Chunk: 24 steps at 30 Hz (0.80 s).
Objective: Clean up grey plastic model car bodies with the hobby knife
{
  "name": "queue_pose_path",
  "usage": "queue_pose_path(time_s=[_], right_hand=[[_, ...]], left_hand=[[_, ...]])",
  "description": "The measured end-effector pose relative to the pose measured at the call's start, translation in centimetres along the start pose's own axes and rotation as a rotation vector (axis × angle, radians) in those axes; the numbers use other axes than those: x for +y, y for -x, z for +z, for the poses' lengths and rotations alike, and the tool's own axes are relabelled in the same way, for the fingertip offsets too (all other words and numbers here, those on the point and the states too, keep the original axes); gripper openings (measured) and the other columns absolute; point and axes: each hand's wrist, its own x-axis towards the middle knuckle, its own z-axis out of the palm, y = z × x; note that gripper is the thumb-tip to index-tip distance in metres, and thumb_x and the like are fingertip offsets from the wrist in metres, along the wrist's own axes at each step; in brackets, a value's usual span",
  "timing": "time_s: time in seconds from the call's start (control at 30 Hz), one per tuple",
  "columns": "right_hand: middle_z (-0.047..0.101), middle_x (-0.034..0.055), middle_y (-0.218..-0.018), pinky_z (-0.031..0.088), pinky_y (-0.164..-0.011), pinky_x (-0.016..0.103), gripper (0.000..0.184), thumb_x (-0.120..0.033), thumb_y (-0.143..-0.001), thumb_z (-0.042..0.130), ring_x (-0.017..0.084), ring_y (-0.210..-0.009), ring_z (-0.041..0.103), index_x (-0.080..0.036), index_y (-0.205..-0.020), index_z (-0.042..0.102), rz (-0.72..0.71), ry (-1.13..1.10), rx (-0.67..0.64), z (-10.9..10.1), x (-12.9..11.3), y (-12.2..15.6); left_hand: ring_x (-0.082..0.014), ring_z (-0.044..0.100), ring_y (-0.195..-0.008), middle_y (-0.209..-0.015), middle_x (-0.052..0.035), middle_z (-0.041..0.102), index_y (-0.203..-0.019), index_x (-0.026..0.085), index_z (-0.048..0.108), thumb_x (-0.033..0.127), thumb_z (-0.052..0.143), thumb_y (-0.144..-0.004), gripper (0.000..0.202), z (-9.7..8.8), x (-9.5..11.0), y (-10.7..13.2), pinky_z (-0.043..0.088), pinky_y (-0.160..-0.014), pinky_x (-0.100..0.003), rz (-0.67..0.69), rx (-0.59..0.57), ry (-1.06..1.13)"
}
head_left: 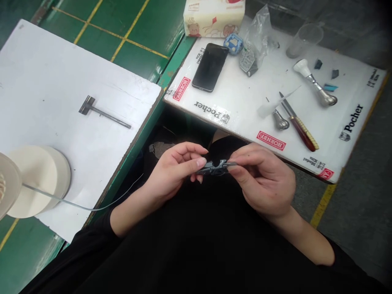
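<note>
left hand [174, 171]: fingertips pinch small dark metal part [214, 167] | right hand [260, 179]: fingertips pinch its other end | place: lower middle of frame | handling: looks light, stiff, small; best held by its edges | nearby: metal T-bar [104, 112] on white board [45, 81], upper left

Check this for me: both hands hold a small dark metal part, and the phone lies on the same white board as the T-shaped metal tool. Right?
Not quite. The T-shaped metal tool lies on the separate white board to the left, while the phone lies on the Pocher-printed white board, as the head view shows. The left hand and right hand do hold the small dark metal part.
</note>
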Motion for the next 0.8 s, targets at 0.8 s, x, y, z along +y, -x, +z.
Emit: queue_pose_path(time_s=[0.8], right_hand=[[0.078, 0.0026, -0.084, 0.058, -0.055, 0.029, 0.037, -0.055, -0.105, 0.100, 0.016, -0.063, 0.067, -0.023, -0.116, 0.087, 0.527, -0.302, 0.019, -1.0, -0.8, -2.1]], left_hand=[[-0.0288, 0.084, -0.115, -0.128, -0.0093, 0.090, -0.145, 0.030, 0.090, 0.022, 0.112, -0.085, 0.065, -0.3, 2.2, 0.1, 0.067, -0.105, -0.039, 0.567, 0.007, -0.715]])
